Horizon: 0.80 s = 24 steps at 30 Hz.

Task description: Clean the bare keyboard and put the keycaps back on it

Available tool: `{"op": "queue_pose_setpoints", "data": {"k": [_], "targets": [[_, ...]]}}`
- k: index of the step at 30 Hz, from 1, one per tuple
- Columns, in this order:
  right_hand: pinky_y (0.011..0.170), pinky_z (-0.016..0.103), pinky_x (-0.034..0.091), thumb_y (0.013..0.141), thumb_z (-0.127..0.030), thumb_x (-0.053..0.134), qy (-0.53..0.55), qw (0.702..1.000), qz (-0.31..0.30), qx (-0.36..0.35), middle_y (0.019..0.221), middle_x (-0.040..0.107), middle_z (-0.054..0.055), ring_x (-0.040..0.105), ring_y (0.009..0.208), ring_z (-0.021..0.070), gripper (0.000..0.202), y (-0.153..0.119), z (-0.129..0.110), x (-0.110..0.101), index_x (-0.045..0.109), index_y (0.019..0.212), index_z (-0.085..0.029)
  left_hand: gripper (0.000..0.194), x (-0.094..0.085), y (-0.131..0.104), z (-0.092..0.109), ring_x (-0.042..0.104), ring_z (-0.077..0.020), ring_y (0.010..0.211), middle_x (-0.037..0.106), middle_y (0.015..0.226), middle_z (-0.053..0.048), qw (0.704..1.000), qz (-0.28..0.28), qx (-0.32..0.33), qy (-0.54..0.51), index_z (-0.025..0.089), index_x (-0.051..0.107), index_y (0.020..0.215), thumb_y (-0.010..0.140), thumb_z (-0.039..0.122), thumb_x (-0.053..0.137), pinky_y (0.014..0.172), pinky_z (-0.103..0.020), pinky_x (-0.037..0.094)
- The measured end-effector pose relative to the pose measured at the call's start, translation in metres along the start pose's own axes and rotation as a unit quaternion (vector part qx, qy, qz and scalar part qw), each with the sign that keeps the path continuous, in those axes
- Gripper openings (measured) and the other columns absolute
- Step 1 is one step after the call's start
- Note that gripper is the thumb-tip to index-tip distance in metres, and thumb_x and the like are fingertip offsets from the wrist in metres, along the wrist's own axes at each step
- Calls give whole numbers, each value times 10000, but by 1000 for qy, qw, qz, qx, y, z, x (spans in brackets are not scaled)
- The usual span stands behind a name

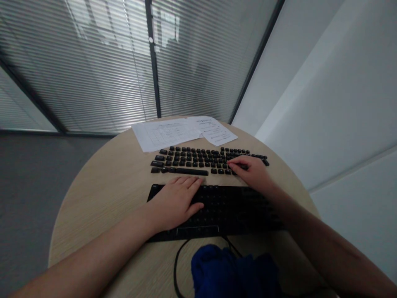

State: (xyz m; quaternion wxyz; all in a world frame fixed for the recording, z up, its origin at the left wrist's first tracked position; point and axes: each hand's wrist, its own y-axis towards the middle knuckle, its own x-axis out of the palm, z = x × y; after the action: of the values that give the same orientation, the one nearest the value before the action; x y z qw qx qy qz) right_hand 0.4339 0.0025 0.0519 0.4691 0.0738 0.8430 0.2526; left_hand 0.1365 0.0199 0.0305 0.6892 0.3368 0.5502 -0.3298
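Note:
A black keyboard base [235,211] lies on the round table, its keys mostly off, with a few keycaps along its far edge. Beyond it, loose black keycaps [192,159] are laid out in rows, with a long space bar [190,171] in the nearest row. My left hand [178,200] rests flat over the left part of the base, fingers spread, holding nothing. My right hand [249,169] is at the right part of the keycap rows, thumb and index fingertip pinched together; whatever is between them is too small to make out.
Two printed sheets [169,133] [212,130] lie at the far side of the wooden table [93,198]. A blue cloth [229,273] and a black cable [175,265] are at the near edge. Blinds and a white wall stand beyond.

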Motion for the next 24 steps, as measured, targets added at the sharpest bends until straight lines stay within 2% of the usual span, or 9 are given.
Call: {"op": "queue_pose_setpoints", "data": {"k": [3,5,8,11,15,19,24], "targets": [[803,381,600,913,-286,667,-64,995,-44,57,973,816,59,749,829,228,194,32,25,-11,829,1010,-245,641,-3,1,0,537,-320,1412,563,1545,-170,1000,10,3,-11,122,478,1531,1018,504,528,1210,-477,373],[871,396,589,914,-265,666,-116,986,-81,91,1015,815,60,750,887,234,205,56,46,-11,827,1039,-243,612,-4,1,0,563,-327,1382,596,1514,-164,1000,17,2,-14,134,506,1512,1018,494,535,1197,-495,384],[975,421,551,881,-210,697,-156,977,-108,102,1082,806,81,737,1022,265,184,86,72,-1,828,1009,-221,559,-5,1,-1,610,-346,1314,657,1434,-156,1000,21,-15,-11,166,540,1483,1021,481,529,1138,-527,436],[1024,429,523,852,-185,726,-174,970,-139,97,1095,804,85,720,1093,281,152,107,87,12,830,958,-220,463,-8,2,-6,677,-363,1170,729,1261,-157,999,19,-48,-3,161,646,1324,1027,485,500,1015,-536,519],[993,402,536,818,-190,761,-184,961,-190,83,1038,812,50,727,1050,265,116,124,95,23,829,888,-254,452,-15,3,-12,719,-354,997,752,1041,-156,996,2,-94,8,148,695,1085,1044,509,426,887,-508,565],[933,380,551,783,-176,771,-183,954,-225,75,998,814,47,733,998,262,126,133,100,27,827,863,-255,462,-18,4,-16,726,-350,961,750,992,-154,995,-4,-102,12,152,691,1043,1049,515,405,862,-499,568],[877,356,552,787,-179,754,-171,956,-226,74,958,813,49,733,942,244,100,132,105,33,814,840,-239,463,-13,4,-17,723,-362,972,752,1020,-156,996,-2,-89,-1,156,692,1034,1048,519,405,884,-523,562]]}}
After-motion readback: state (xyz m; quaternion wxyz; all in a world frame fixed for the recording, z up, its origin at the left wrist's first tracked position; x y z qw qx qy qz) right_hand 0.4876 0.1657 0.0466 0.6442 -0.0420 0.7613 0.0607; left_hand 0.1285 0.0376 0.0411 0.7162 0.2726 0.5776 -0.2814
